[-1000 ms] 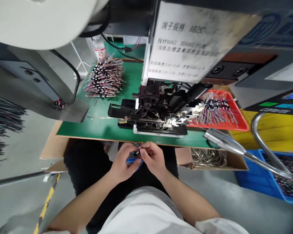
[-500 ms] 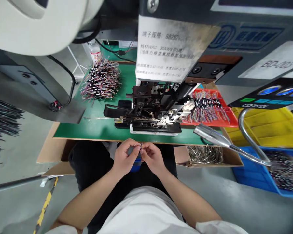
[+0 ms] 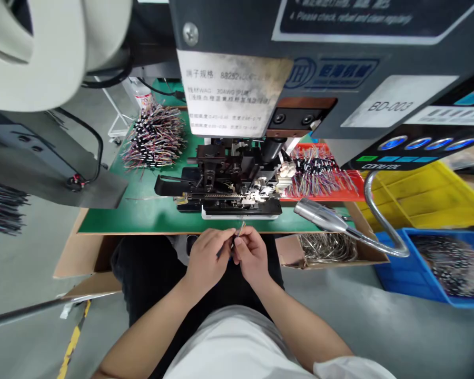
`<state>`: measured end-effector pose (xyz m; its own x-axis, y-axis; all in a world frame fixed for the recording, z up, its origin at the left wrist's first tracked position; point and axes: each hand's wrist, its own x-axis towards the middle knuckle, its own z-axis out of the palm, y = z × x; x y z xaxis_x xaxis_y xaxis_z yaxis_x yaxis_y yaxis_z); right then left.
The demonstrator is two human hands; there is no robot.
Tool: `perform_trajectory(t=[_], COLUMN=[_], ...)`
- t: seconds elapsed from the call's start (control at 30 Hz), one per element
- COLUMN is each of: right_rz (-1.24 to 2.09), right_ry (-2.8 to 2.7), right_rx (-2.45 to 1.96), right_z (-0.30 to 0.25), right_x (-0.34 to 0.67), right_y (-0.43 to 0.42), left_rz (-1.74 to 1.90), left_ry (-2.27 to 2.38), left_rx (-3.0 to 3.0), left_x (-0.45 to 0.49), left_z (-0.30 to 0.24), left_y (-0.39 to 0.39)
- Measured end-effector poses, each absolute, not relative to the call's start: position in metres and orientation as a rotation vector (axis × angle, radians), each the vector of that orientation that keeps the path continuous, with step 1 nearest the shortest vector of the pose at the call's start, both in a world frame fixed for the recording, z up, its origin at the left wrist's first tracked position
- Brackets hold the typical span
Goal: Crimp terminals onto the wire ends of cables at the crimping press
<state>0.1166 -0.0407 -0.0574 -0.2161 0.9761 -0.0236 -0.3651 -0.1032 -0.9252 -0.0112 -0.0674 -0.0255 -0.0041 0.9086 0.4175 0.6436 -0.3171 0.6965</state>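
Just in front of the green table's edge, my left hand [image 3: 210, 253] and my right hand [image 3: 252, 252] meet over my lap. Both pinch a short wire cable [image 3: 233, 244], dark along its body, with thin light wire ends poking up above my right fingertips. Most of it is hidden by my fingers. Beyond them stands a crimping machine [image 3: 221, 189], its lit working spot [image 3: 256, 196] a little to the right of my hands. A strip of metal terminals runs along its front.
A heap of multicoloured wire cables [image 3: 154, 138] lies on the green table [image 3: 114, 220]. A red tray [image 3: 357, 181] holds more. A bendable lamp [image 3: 319, 215] juts in at right, above a cardboard box [image 3: 292, 251] of metal strip. Blue [image 3: 395, 284] and yellow bins [image 3: 418, 197] stand farther right.
My hands have shifted slightly right, and my left fingers now cover more of the cable. Light wire ends now show above my right fingertips. The camera view has turned, shifting the machine left.
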Motion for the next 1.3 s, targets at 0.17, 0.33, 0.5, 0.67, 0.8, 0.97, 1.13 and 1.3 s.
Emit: perform_trajectory(t=[0.17, 0.33, 0.5, 0.67, 0.8, 0.97, 1.13, 1.3], right_rz=[1.550, 1.621, 1.692, 1.746, 1.644, 1.521, 1.548, 1.565], right_ry=[-1.009, -1.120, -1.122, -1.107, -1.137, -1.092, -1.092, -1.154], right_rx=[-0.848, -0.838, -0.880, -0.864, -0.903, -0.969, -0.921, -0.873], right_z=[-0.041, -0.031, -0.035, -0.031, -0.027, -0.043, -0.054, -0.040], right_x=[0.121, 0.132, 0.137, 0.138, 0.140, 0.132, 0.124, 0.130], right_y=[-0.037, -0.026, -0.017, -0.015, -0.016, -0.023, -0.027, -0.012], left_rz=[1.332, 1.302, 1.265, 1.290, 1.305, 1.406, 1.475, 1.275], left_ry=[1.546, 1.519, 1.519, 1.436, 1.347, 1.415, 1.508, 1.528], left_rx=[1.923, 1.880, 1.898, 1.839, 1.682, 1.445, 1.424, 1.717], left_x=[0.002, -0.001, 0.000, 0.003, 0.001, -0.002, -0.002, -0.001], left_z=[-0.020, -0.020, -0.028, -0.031, -0.038, -0.053, -0.057, -0.045], left_y=[-0.073, -0.072, -0.065, -0.062, -0.059, -0.058, -0.057, -0.057])
